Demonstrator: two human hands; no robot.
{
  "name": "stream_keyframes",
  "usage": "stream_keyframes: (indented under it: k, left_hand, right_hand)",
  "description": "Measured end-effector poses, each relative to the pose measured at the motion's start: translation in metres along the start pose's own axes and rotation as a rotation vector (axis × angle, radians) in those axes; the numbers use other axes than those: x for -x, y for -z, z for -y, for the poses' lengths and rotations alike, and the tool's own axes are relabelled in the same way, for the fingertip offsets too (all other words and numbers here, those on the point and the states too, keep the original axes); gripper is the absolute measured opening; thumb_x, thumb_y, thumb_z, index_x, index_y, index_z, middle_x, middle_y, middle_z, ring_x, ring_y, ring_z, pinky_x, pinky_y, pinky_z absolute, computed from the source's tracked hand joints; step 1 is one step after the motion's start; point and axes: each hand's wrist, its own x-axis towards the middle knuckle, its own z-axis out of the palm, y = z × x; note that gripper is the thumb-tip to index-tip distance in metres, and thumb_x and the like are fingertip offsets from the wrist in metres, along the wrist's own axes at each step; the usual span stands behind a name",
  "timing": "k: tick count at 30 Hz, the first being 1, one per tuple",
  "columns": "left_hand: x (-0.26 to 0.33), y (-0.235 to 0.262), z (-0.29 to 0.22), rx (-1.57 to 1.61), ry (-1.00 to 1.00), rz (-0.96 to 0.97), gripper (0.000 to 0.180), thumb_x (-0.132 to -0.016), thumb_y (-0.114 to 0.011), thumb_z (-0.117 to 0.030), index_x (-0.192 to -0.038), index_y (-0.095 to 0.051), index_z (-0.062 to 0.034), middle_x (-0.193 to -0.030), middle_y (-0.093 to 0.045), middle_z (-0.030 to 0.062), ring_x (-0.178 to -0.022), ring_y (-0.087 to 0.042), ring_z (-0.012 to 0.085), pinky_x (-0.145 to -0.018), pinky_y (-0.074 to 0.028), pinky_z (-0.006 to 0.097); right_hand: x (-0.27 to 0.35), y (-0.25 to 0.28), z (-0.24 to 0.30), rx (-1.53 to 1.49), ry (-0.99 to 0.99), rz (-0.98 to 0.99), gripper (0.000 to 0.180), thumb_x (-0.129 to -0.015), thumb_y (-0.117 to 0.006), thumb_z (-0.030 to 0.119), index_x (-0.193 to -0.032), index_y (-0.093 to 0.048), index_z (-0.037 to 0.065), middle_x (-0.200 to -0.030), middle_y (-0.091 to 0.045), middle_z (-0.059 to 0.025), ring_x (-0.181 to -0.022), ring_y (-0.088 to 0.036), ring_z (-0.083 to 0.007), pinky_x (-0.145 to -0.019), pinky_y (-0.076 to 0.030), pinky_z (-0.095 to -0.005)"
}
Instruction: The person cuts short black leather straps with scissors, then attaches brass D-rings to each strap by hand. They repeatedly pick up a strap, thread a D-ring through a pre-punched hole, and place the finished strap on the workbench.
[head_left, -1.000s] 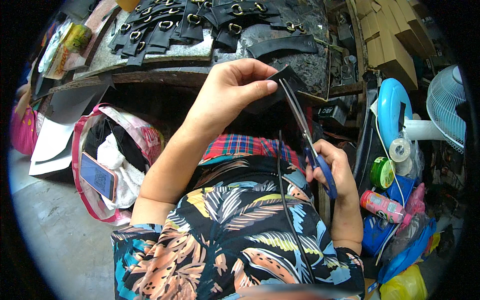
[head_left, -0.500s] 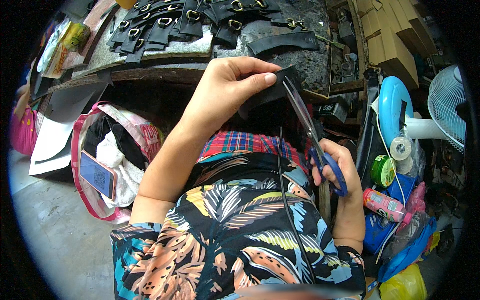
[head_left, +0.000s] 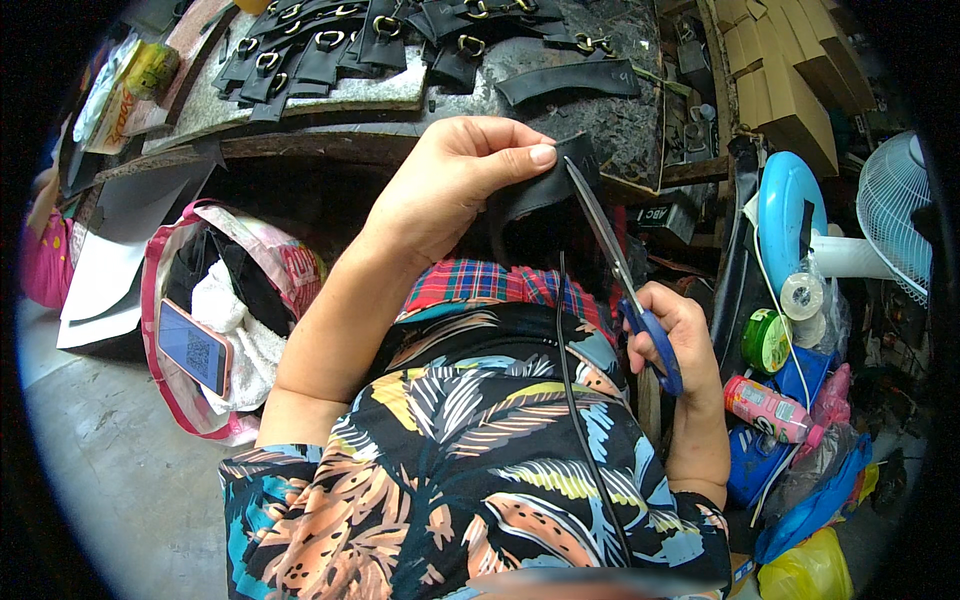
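Between thumb and fingers, my left hand (head_left: 470, 170) pinches a black leather strip (head_left: 545, 192) that hangs down in front of the bench edge. My right hand (head_left: 672, 325) grips blue-handled scissors (head_left: 608, 230), whose long metal blades point up and away and now look closed together. Their tips lie against the strip's surface, just right of my left thumb; whether they cut into it I cannot tell. Beyond, on the bench, lies a curved black leather strip (head_left: 568, 84), beside several black leather straps with metal rings (head_left: 330, 50).
At left, a pink-trimmed bag (head_left: 150, 330) holds a white towel (head_left: 230, 310) and a phone (head_left: 195, 345). On the right are a fan (head_left: 893, 215), a pink bottle (head_left: 770, 410), a tape roll (head_left: 801, 296) and cardboard boxes (head_left: 790, 90). A thin black cord (head_left: 572, 400) runs over my shirt.
The scissor blades have come together from slightly apart, and the handles have closed in my right hand. The leather strip has turned a little; my left hand keeps its pinch.
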Motion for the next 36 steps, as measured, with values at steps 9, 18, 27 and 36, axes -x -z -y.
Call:
stream_keyframes:
  k: [9, 18, 27, 36]
  left_hand:
    - [-0.003, -0.004, 0.005, -0.201, -0.153, -0.078, 0.023, -0.095, -0.075, -0.013, -0.11, -0.074, 0.0042, -0.097, -0.075, 0.0047, -0.084, -0.067, 0.0082, -0.079, -0.054, 0.022]
    - [-0.005, -0.008, 0.008, 0.023, -0.084, 0.006, 0.017, -0.094, -0.074, -0.005, -0.109, -0.065, -0.005, -0.097, -0.071, 0.0014, -0.083, -0.071, 0.0084, -0.072, -0.061, 0.025]
    - [0.002, -0.014, 0.004, 0.074, -0.124, -0.018, 0.014, -0.092, -0.073, -0.005, -0.104, -0.065, -0.0072, -0.093, -0.069, -0.0021, -0.077, -0.066, 0.0036, -0.066, -0.053, 0.016]
    - [0.006, -0.012, 0.0, -0.389, -0.286, -0.114, 0.017, -0.091, -0.068, -0.006, -0.105, -0.066, 0.0041, -0.092, -0.069, 0.0022, -0.085, -0.062, 0.0062, -0.075, -0.05, 0.024]
  right_hand:
    - [-0.005, -0.002, -0.002, 0.169, 0.037, -0.109, 0.026, -0.084, -0.084, 0.006, -0.093, -0.06, 0.003, -0.069, -0.063, 0.0015, -0.056, -0.058, -0.0035, -0.049, -0.043, -0.0202]
    - [-0.027, -0.001, 0.008, -0.153, 0.309, -0.184, 0.058, -0.081, -0.091, 0.04, -0.109, -0.056, 0.003, -0.082, -0.065, -0.0023, -0.064, -0.059, -0.006, -0.057, -0.044, -0.0198]
    - [-0.046, -0.016, 0.015, -0.086, 0.353, -0.12, 0.028, -0.092, -0.076, 0.013, -0.11, -0.058, 0.002, -0.078, -0.061, 0.0011, -0.067, -0.055, -0.0038, -0.061, -0.042, -0.018]
    - [-0.069, 0.016, 0.039, 0.038, 0.393, -0.295, 0.023, -0.095, -0.074, 0.013, -0.111, -0.063, 0.0, -0.084, -0.069, -0.0025, -0.069, -0.063, -0.0069, -0.062, -0.048, -0.0207]
